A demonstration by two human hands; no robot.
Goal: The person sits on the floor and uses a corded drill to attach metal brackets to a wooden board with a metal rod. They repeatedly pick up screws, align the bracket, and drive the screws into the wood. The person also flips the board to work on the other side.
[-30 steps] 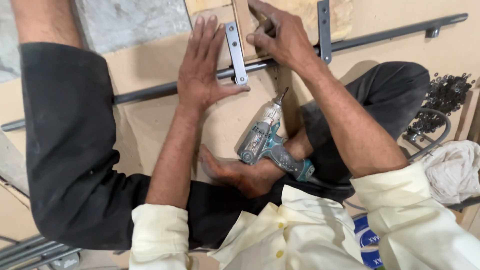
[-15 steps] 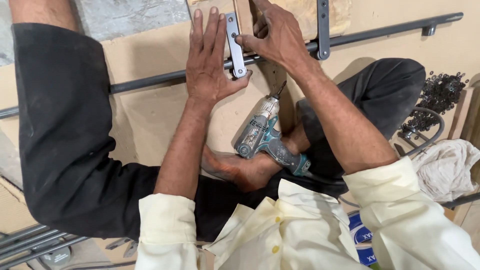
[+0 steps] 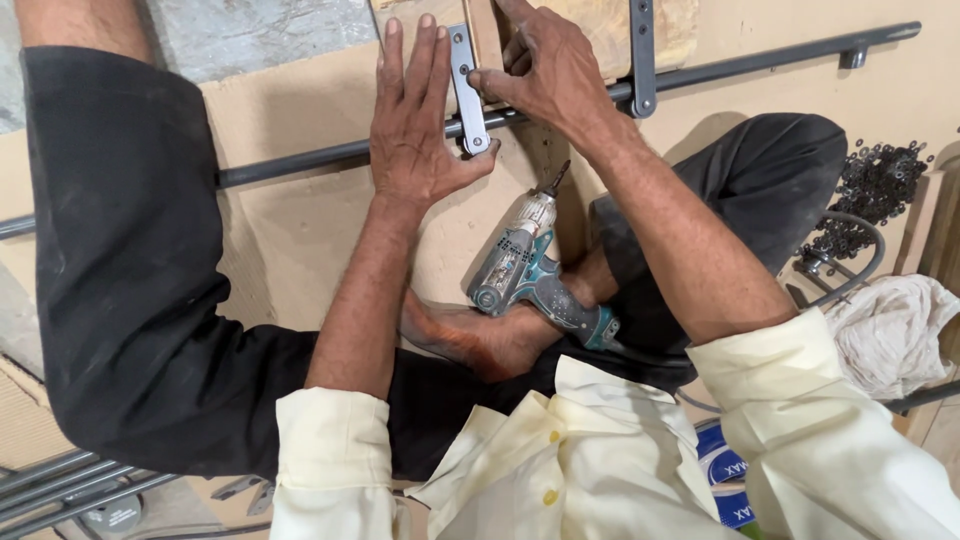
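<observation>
Cardboard-covered floor (image 3: 300, 230), grey concrete (image 3: 270, 25)

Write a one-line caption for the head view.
Seated person's left hand presses flat beside a metal bracket on a dark rod; right hand pinches it; cordless drill rests nearby.

Floor under me covered with tan cardboard sheet (image 3: 300, 230). On it: long dark metal rod (image 3: 300, 162) running across, grey flat bracket (image 3: 466, 85) over rod, second bracket (image 3: 642, 55) further right. Teal cordless drill (image 3: 530, 270) rests near my foot (image 3: 480, 340). Pile of small black washers (image 3: 880, 185) at right, white rag (image 3: 890, 330) near it.
</observation>
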